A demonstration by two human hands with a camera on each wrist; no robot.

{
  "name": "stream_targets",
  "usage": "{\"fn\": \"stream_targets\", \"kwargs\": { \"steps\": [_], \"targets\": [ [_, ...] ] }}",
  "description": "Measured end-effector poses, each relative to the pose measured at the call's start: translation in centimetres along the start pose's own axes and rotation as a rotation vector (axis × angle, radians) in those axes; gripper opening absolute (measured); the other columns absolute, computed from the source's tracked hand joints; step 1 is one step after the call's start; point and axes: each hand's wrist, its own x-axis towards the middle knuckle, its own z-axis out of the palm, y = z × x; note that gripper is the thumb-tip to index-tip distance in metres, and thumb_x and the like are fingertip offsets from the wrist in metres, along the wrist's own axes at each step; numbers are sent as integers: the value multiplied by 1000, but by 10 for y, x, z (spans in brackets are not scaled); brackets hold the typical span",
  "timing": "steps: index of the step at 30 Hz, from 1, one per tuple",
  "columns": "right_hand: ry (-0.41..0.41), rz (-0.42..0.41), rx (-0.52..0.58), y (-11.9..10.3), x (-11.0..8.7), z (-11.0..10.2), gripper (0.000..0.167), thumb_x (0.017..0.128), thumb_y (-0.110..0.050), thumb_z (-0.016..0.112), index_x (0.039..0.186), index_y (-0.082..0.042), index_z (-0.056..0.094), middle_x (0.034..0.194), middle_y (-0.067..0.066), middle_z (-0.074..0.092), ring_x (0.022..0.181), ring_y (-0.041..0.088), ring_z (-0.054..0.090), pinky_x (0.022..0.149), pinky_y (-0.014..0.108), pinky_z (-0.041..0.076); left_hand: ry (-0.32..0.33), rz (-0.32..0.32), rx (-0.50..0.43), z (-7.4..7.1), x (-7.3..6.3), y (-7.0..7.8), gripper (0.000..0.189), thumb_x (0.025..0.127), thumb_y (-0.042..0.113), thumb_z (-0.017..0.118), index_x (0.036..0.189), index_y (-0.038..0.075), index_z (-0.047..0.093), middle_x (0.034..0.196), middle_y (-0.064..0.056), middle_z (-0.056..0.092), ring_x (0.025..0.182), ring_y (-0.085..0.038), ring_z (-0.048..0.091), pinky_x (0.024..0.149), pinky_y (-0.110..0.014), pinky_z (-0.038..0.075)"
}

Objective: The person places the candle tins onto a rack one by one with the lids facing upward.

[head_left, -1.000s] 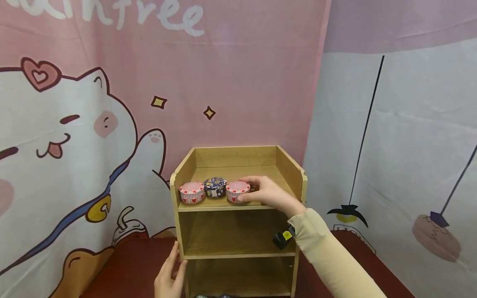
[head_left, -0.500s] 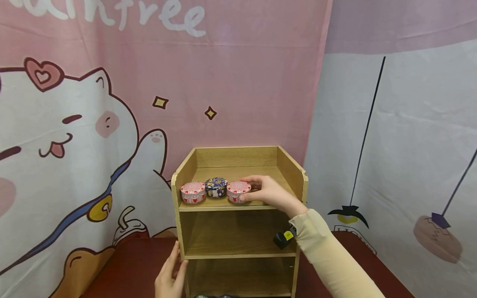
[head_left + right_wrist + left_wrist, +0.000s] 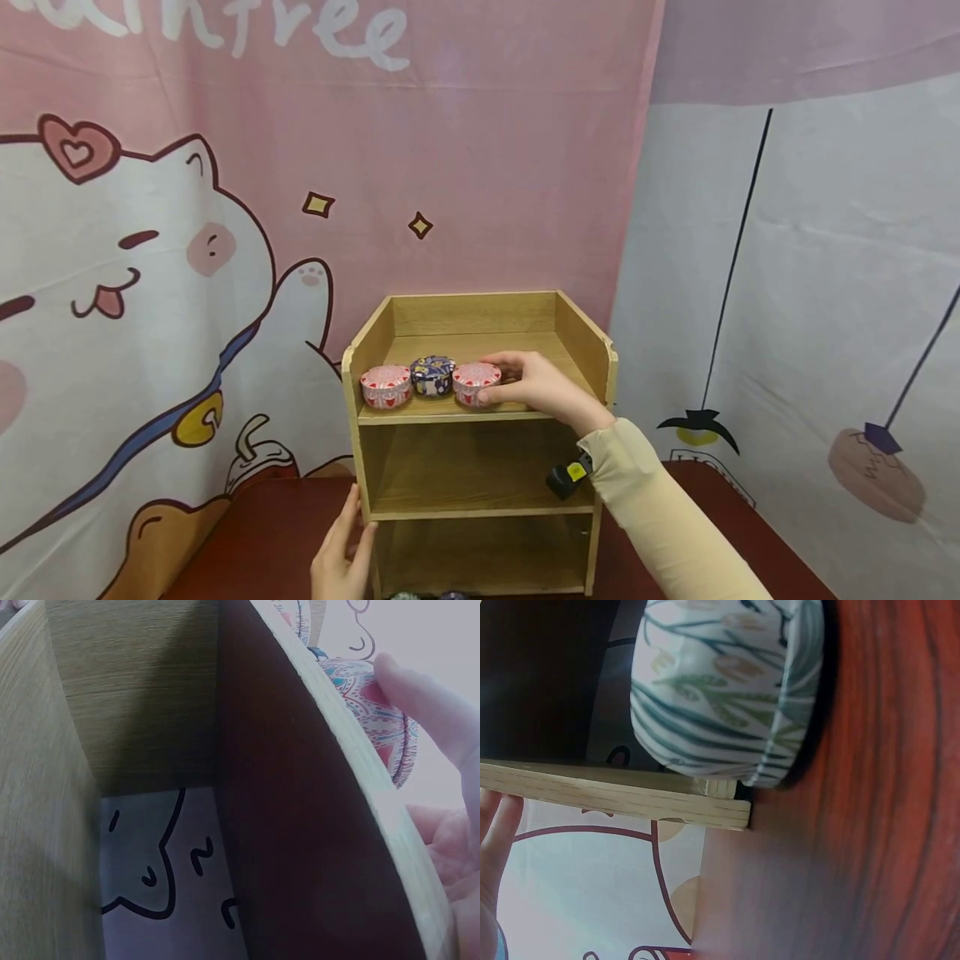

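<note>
On the top deck of a small wooden shelf [image 3: 480, 419], three round patterned tins stand in a row near the front edge. At the left is a pink tin with red hearts [image 3: 386, 387], then a dark blue tin [image 3: 432, 376], then a second pink tin [image 3: 475, 384]. My right hand [image 3: 536, 385] holds this right-hand pink tin, thumb at its front and fingers behind. In the right wrist view, the thumb lies against the pink tin [image 3: 375, 712]. Low down, my left hand [image 3: 341, 554] rests its fingers against the shelf's left side panel [image 3: 615, 796].
A white tin with a leaf pattern [image 3: 720, 690] stands on the red-brown tabletop [image 3: 855, 862] by the shelf's foot. Tops of two tins show at the head view's bottom edge. Raised wooden walls enclose the top deck's back and sides. A printed curtain [image 3: 487, 150] hangs behind.
</note>
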Motion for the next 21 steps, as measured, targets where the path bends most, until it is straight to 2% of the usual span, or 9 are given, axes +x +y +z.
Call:
{"fn": "stream_targets", "kwargs": {
  "steps": [5,14,18,21],
  "targets": [
    [-14,-15,-5,0,1,0,62,81,-21,79,134,2,55,118,12,66,108,23,61,93,37,49,-3,-1,7,0,0,-2,77,71,-10,81,139,18,56,106,-10,70,82,-5,62,53,-11,49],
    [-20,-14,-7,0,0,-2,64,82,-23,79,136,1,53,117,11,66,107,22,61,91,37,50,17,74,-39,1,1,-6,79,68,-16,80,139,12,56,112,-12,68,93,14,54,54,-12,50],
    [-21,-10,-11,0,-1,-2,64,82,-22,78,136,1,53,116,11,66,106,22,61,90,37,50,7,67,-33,0,1,-4,78,69,-15,80,139,12,56,116,-11,67,100,17,50,53,-12,50],
    [-20,-11,-30,0,0,-2,65,82,-22,78,137,1,53,116,10,66,105,21,62,90,36,49,7,49,-22,1,0,-4,77,69,-13,80,138,13,57,116,-10,68,99,12,53,53,-12,49]
  ]
}}
